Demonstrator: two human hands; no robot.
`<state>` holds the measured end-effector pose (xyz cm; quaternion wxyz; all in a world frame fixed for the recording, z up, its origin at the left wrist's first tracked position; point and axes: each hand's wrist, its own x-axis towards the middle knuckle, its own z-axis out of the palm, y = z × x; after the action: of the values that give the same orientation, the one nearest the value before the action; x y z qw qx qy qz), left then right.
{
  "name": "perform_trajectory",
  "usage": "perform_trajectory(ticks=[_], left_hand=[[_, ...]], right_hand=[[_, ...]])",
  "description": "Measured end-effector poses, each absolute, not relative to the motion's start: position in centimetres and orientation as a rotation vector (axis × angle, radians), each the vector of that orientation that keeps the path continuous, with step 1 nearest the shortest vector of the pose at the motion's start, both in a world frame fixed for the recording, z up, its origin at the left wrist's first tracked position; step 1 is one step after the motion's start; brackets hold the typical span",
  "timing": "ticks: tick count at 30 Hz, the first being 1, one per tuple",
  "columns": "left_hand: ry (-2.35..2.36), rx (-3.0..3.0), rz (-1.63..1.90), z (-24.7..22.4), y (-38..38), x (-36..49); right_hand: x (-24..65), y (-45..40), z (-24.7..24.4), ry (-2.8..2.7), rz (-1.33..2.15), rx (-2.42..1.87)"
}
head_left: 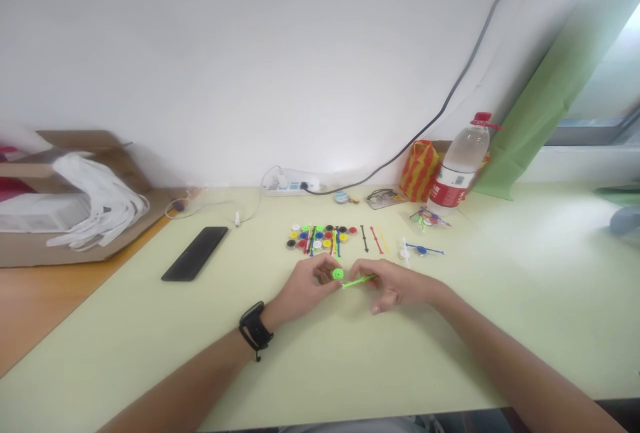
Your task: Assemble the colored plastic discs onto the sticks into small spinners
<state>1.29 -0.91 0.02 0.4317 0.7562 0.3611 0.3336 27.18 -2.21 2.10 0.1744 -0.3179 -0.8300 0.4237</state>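
Left hand (307, 283): fingers closed in a pinch, gripping a small bright green disc (338, 274) at the fingertips, between the index finger above and the thumb below. The disc's round face is exposed toward the right hand (395, 283).

Right hand: fingers bent, holding the right end of a thin green stick (357, 282); which fingertips press on it is hard to tell. The stick points left and slightly down from the fingers, its free tip just below the disc and beside the left thumb. Whether tip and disc touch cannot be told.

Both hands are over the middle of a pale green tabletop (300, 366), with forearms reaching in across its near edge. A black watch (256, 326) circles the left wrist.

Just beyond the hands, toward the far edge, lies a cluster of colored discs (317, 244), with thin colored sticks among them. To its right lie a black stick (365, 238), a red stick (377, 240) and a yellow stick (383, 238), side by side. Farther right are a white piece (405, 254) and a blue piece (423, 250), each a disc with a stick.

A dark phone (195, 254) lies toward the left edge. Near the far edge are a white power strip (293, 184), a red-and-yellow striped bag (419, 170) and, beside it, an upright clear bottle (456, 170) with a red cap.
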Motion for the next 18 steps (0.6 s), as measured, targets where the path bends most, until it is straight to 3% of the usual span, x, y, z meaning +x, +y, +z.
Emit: perform_trajectory(ticks=[18], left_hand=[[0.738, 1.712, 0.823, 0.6, -1.5, 1.7]], right_hand=[[23.2, -4.4, 2.2, -2.065, 0.922, -0.926]])
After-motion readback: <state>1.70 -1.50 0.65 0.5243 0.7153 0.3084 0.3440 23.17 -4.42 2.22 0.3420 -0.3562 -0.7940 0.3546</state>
